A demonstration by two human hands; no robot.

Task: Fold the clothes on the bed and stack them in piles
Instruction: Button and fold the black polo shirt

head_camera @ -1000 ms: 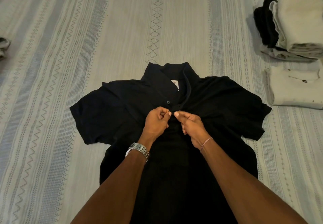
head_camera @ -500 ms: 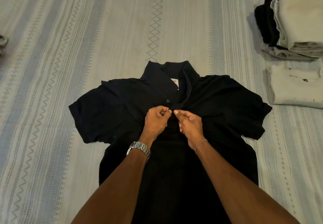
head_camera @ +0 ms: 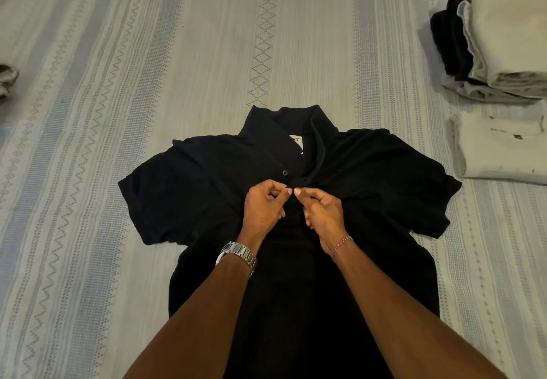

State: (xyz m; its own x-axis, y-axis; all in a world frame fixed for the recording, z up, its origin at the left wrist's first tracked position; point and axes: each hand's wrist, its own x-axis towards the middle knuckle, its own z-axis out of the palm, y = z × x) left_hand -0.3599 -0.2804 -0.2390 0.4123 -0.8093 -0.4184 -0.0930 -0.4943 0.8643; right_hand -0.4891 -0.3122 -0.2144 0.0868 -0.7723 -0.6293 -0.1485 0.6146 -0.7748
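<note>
- Item in hand: black polo shirt [head_camera: 370, 177], spread face-up and unfolded on the bed, collar on the far side of the fingers, both short sleeves out flat to either side.
- Left hand [head_camera: 263, 207]: fingers curled, thumb and forefinger pinching the placket just below the one visible button [head_camera: 285, 173].
- Right hand [head_camera: 321, 213]: fingers likewise curled, pinching the opposite placket edge; the two sets of fingertips nearly touch (apparently fastening the lower button, which is hidden under them).
- Done, by the look of it: a tall stack of folded clothes [head_camera: 503, 47], dark and pale pieces, well beyond the fingers to the right; a separate folded white garment [head_camera: 500, 150] just nearer than that stack.
- Left to do: the shirt itself, not yet folded; a crumpled garment [head_camera: 6, 81] at the far left edge, mostly out of view.
- Surface: bedspread [head_camera: 133, 97], pale with woven zigzag and diamond stripes, lying smooth.
- Room: nothing legible beyond a dark corner at top right.
</note>
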